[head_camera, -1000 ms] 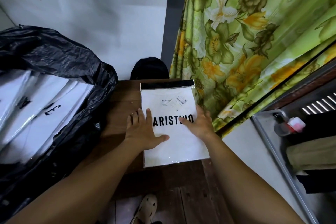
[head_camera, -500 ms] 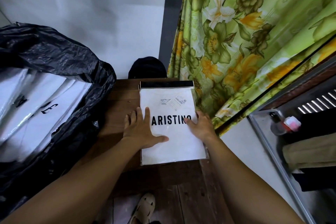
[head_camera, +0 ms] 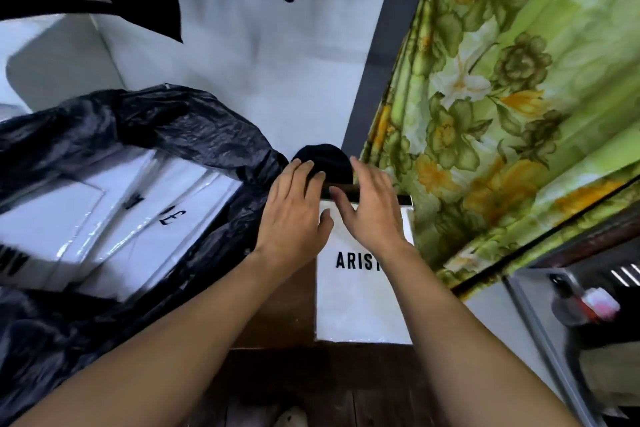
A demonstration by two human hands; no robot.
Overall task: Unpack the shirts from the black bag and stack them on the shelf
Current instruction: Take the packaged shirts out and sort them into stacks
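1. Left hand (head_camera: 294, 215), centre of the frame: palm down, fingers straight and close together, gripping nothing. It lay over the far left corner of the packed shirt (head_camera: 360, 305). Whether it pressed on the wrapper could not be told.
2. Right hand (head_camera: 372, 210), just right of it: fingers spread and blurred, gripping nothing, above the far edge of the same pack.
3. Packed shirt, lower centre: it lay flat on the wooden shelf (head_camera: 277, 308), printed face up, with the letters "ARIST" readable beside the right forearm. Its sides ran square to the shelf front, probably so that later packs could sit flush on top.
4. Black bag (head_camera: 194, 135), left of the frame: its mouth gaped toward the hands, showing several wrapped shirts (head_camera: 104, 218) inside. Only 1 pack showed on the shelf, so most of the unpacking appeared to remain.
5. Edges: the floral curtain (head_camera: 519, 97) hung just beside the right side of the pack. A dark rounded object (head_camera: 322, 156) sat just beyond its far edge, against the white wall (head_camera: 277, 62). The near edge of the pack lay close to the shelf front.
6. Open room: a strip of bare shelf separated the bag from the pack, and the space above the pack was free for stacking.
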